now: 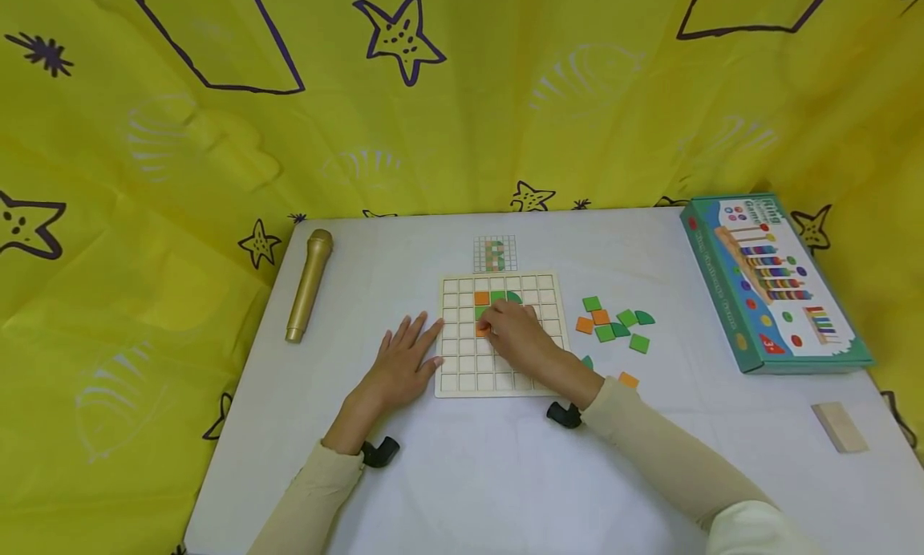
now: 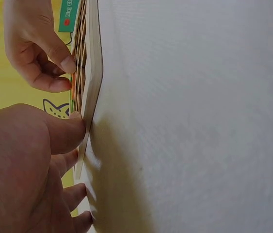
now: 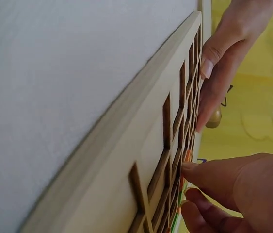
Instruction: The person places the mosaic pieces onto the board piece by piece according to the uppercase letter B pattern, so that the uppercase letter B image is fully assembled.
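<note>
A pale wooden grid board lies on the table. My left hand rests at its left edge, fingers spread, thumb and index fingertip touching the rim. Over the middle of the board my right hand holds an orange square tile by its fingertips at a cell; the fingers partly cover it. Above that tile sit another orange square, a green square, a dark green quarter-round tile and a partly hidden green tile. A small pattern card with a coloured figure lies behind the board.
Loose orange, green and quarter-round tiles lie right of the board, some near the right forearm. A boxed game stands at the far right, with a small wooden block nearer. At the left lies a gold microphone.
</note>
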Demonstrator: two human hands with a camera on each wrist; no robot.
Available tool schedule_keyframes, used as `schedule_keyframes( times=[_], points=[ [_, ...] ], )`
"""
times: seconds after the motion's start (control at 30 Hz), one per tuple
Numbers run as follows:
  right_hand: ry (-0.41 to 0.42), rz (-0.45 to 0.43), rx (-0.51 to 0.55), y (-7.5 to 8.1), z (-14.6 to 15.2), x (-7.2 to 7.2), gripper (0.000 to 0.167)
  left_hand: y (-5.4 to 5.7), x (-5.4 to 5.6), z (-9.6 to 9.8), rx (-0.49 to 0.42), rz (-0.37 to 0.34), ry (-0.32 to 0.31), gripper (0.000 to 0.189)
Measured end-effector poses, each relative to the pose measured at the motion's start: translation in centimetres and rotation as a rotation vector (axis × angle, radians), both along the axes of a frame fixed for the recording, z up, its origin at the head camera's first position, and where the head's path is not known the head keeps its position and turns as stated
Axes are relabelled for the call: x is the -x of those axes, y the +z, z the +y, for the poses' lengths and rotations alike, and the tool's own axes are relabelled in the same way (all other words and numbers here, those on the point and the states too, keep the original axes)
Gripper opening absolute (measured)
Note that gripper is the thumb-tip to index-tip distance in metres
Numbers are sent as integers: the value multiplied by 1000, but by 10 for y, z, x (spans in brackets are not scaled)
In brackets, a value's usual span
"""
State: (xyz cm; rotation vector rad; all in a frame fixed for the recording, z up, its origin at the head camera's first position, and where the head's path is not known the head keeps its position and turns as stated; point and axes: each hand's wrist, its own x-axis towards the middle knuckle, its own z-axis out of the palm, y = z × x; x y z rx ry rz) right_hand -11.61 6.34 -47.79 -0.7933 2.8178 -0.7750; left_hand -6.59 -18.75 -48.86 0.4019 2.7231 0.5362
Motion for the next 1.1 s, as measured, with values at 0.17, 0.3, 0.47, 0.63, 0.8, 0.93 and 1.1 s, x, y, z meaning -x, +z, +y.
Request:
schedule_keyframes(
  times=[0.17, 0.3, 0.47, 0.63, 0.8, 0.93, 1.1],
  points=[
    [-17, -80, 17, 6, 19, 5, 16, -1, 0, 2, -6, 6, 2, 65],
    [-119, -118, 26, 13, 44, 17, 19, -1, 0, 2, -1, 11, 9, 65],
    [-288, -167, 10, 23, 86, 32, 28, 1, -1, 2, -2, -2, 16, 65],
    [-368, -258, -100, 30, 121, 38, 45, 3, -2, 1, -2, -5, 15, 66],
    [-354, -309, -205, 26, 138, 38, 47, 4, -3, 1, -22, 13, 11, 65],
    [-339, -322, -188, 20, 140, 40, 38, 4, -2, 1, -16, 5, 8, 65],
    [-287, -346, -76, 14, 137, 47, 35, 4, -2, 1, -24, 7, 10, 65]
  ],
)
